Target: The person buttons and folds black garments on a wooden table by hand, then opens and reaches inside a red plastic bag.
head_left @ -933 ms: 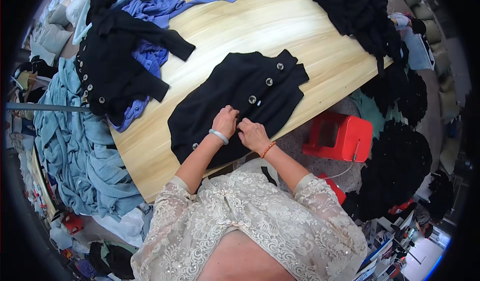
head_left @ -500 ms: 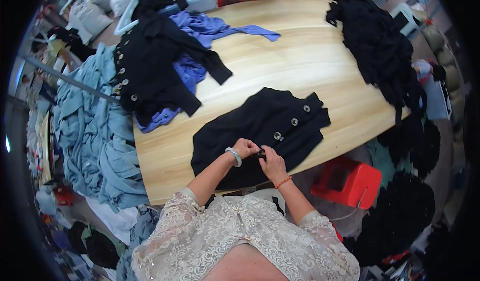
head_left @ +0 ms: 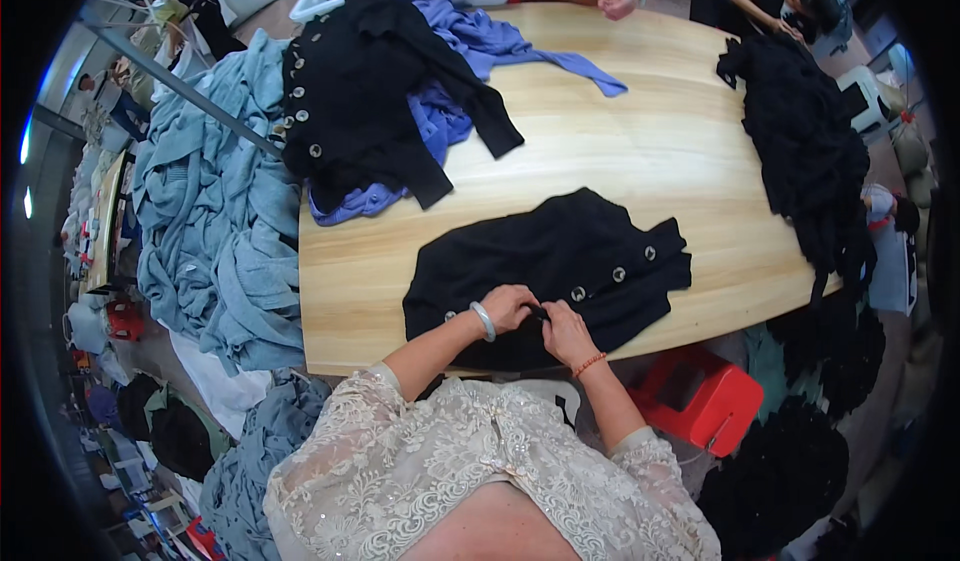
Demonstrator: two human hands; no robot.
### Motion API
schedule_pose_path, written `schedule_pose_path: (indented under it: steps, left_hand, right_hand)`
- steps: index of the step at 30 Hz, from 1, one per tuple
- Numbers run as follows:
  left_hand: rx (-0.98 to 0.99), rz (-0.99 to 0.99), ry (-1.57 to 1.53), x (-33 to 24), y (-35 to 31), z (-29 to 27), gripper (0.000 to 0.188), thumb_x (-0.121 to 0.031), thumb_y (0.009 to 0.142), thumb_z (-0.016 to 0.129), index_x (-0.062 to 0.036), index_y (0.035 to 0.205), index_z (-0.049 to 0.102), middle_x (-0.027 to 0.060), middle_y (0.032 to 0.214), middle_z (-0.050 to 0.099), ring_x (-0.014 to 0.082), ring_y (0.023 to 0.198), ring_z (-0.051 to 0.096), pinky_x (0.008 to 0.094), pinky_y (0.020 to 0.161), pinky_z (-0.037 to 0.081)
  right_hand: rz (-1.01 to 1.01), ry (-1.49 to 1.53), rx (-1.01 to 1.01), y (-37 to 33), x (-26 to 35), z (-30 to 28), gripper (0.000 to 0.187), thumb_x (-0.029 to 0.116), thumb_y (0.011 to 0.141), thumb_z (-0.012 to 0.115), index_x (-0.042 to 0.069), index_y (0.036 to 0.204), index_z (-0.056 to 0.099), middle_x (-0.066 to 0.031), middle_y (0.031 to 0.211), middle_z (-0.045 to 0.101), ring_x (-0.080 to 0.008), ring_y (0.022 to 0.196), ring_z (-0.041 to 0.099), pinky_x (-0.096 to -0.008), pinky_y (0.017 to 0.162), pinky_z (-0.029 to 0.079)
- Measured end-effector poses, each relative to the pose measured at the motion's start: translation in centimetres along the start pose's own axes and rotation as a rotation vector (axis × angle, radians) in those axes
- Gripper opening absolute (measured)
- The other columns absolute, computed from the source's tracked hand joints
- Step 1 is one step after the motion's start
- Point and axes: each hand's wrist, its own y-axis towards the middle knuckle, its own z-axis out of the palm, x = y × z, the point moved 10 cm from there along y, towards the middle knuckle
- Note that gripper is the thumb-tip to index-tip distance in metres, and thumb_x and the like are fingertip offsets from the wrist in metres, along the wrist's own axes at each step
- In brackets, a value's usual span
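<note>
The left hand (head_left: 511, 306) and right hand (head_left: 569, 334) grasp the black buttoned cardigan (head_left: 530, 241) in nearly closed pinches, by the near edge of the wooden table (head_left: 640, 141)

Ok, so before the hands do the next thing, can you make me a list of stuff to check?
1. Both hands on the cloth: ok. The left hand and right hand pinch a fold of the black garment.
2. Garment on the table: ok, spread out at the near side.
3. Buttons in sight: ok for four; whether others are hidden, cannot tell.
4. A button between the fingers: cannot tell, the hands cover that spot.
5. Other black cardigan out of the way: ok, it lies apart, farther left.
6. Another person's hand out of the way: ok, across the table.
</note>
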Motion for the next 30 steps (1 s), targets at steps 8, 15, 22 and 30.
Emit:
schedule_pose_path:
  steps: [8, 15, 22, 30]
  left_hand:
    - [-0.019, -0.074, -0.152, 0.7, -1.5, -3.1, 0.016, -0.002, 0.077, 0.063, -0.0031, 0.092, 0.068, 0.0121, 0.077, 0.060, 0.0228, 0.067, 0.060, 0.0310, 0.061, 0.047]
    - [-0.024, -0.147, 0.118, 1.1, -2.2, -4.6, 0.014, -0.012, 0.075, 0.071, -0.0053, 0.086, 0.067, 0.0124, 0.080, 0.061, 0.0285, 0.070, 0.061, 0.0315, 0.061, 0.048]
    - [-0.151, 0.098, 0.437, -4.2, -0.2, -4.1, 0.020, -0.004, 0.067, 0.068, -0.0085, 0.086, 0.065, 0.0090, 0.086, 0.058, 0.0298, 0.083, 0.056, 0.0403, 0.074, 0.045]
    - [0.049, -0.063, 0.370, -1.8, 4.5, 4.2, 0.007, -0.012, 0.076, 0.062, -0.0073, 0.082, 0.065, 0.0127, 0.089, 0.061, 0.0326, 0.086, 0.062, 0.0412, 0.075, 0.053]
  right_hand:
    - [-0.082, 0.184, -0.115, 1.1, 1.7, 0.3, 0.020, -0.002, 0.077, 0.056, 0.001, 0.096, 0.065, -0.0150, 0.086, 0.059, -0.0349, 0.081, 0.062, -0.0400, 0.070, 0.050]
    - [0.087, -0.037, 0.021, -0.5, 0.2, -0.5, 0.015, 0.019, 0.084, 0.064, 0.006, 0.092, 0.065, -0.0129, 0.094, 0.064, -0.0336, 0.084, 0.065, -0.0439, 0.073, 0.052]
    - [0.066, -0.154, -0.082, -1.9, -1.4, -0.3, 0.012, 0.015, 0.084, 0.062, 0.006, 0.091, 0.062, -0.0125, 0.092, 0.059, -0.0348, 0.075, 0.064, -0.0457, 0.069, 0.051]
    - [0.134, -0.157, -0.116, -2.4, -2.1, -0.7, 0.017, 0.014, 0.080, 0.067, 0.009, 0.093, 0.057, -0.0138, 0.090, 0.060, -0.0380, 0.073, 0.063, -0.0480, 0.065, 0.051]
